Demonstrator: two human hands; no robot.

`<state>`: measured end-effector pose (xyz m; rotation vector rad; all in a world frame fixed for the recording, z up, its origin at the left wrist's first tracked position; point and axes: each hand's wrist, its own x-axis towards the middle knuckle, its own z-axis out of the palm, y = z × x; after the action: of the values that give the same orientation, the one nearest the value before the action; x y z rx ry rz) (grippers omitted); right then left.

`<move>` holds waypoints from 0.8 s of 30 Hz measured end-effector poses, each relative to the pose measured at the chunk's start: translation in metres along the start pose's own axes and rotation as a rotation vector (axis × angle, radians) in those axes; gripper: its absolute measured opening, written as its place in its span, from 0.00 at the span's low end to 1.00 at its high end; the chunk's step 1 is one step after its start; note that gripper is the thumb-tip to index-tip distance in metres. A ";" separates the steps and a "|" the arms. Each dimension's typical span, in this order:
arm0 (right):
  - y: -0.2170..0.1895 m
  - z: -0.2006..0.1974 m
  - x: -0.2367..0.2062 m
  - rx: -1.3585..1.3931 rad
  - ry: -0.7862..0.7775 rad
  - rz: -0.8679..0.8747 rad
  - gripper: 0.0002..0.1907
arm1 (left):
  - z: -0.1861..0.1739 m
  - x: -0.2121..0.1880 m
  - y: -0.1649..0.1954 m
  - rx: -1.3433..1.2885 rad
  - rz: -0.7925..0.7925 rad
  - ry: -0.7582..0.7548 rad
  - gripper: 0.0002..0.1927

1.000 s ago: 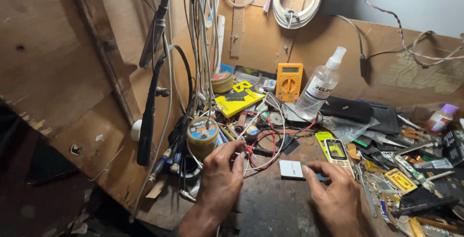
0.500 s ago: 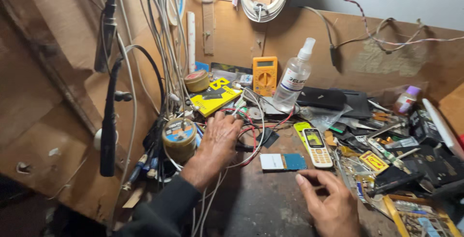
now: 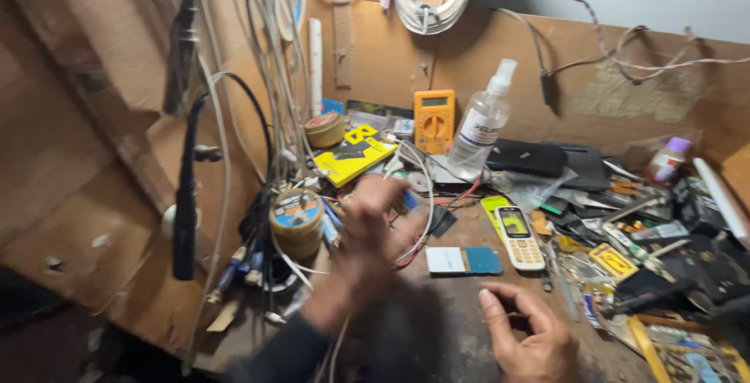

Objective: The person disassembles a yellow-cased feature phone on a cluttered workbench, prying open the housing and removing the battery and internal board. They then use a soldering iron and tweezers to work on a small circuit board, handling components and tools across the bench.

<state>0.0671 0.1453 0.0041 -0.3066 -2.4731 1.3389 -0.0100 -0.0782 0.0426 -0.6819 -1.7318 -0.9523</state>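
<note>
Left hand blurred amid wire tangle, 9 o'clock of small white-blue board; grip unreadable. Right hand loosely curled, empty. Judgement: slow down, separate wires before pulling.

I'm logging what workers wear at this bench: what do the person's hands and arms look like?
Both hands are bare, with no gloves. The left hand is motion-blurred; a dark long sleeve covers that forearm. The right hand shows no rings or sleeve in view.
</note>
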 end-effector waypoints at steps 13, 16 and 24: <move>-0.040 0.029 0.006 0.069 -0.231 -0.259 0.20 | -0.004 -0.054 0.067 0.029 -0.464 -0.321 0.33; -0.047 0.032 0.012 0.016 -0.263 -0.354 0.19 | 0.000 -0.062 0.064 0.024 -0.542 -0.312 0.39; -0.061 0.020 0.022 -0.067 -0.361 -0.483 0.14 | 0.000 -0.062 0.060 -0.039 -0.472 -0.241 0.37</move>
<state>0.0367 0.1038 0.0487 0.5346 -2.6349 1.1799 0.0587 -0.0470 0.0015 -0.4288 -2.1475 -1.2664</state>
